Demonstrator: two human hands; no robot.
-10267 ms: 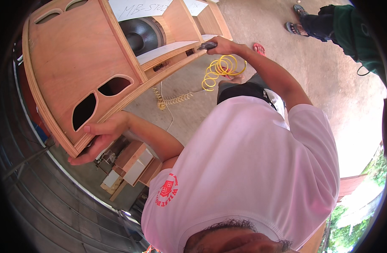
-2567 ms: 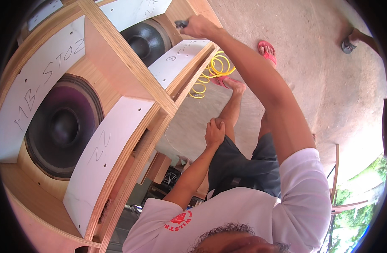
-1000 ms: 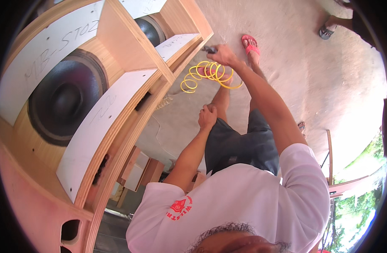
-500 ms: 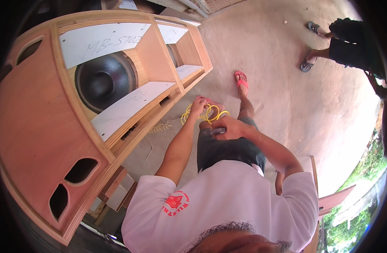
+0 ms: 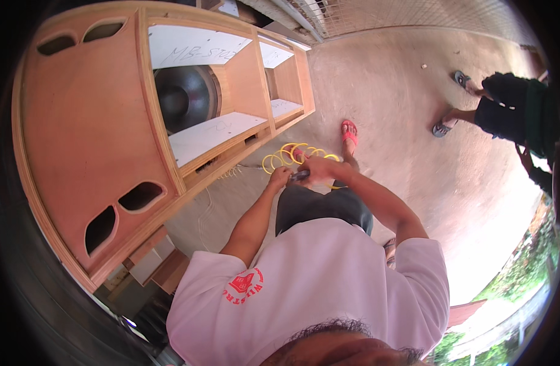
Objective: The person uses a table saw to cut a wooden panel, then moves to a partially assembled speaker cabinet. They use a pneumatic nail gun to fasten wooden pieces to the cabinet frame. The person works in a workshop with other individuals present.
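My right hand (image 5: pixel 319 169) is closed around a small dark hand tool (image 5: pixel 300 175), whose exact kind I cannot make out. Close against the tool's end, my left hand (image 5: pixel 280 177) has its fingers pinched together; whatever they hold is too small to tell. A yellow coiled hose (image 5: pixel 284 155) loops just beyond both hands, in front of my lap. Whether it joins the tool is hidden by my right hand.
To the left lies a large wooden speaker cabinet (image 5: pixel 91 134) with a black speaker cone (image 5: pixel 185 97) and white panels inside. My red sandal (image 5: pixel 349 129) is on the concrete floor (image 5: pixel 389 91). Another person's legs (image 5: pixel 505 104) are at the right.
My hands have come together at the dark tool; the left one has moved nearer to me from the hose loops. The view has shifted, so the cabinet sits further right.
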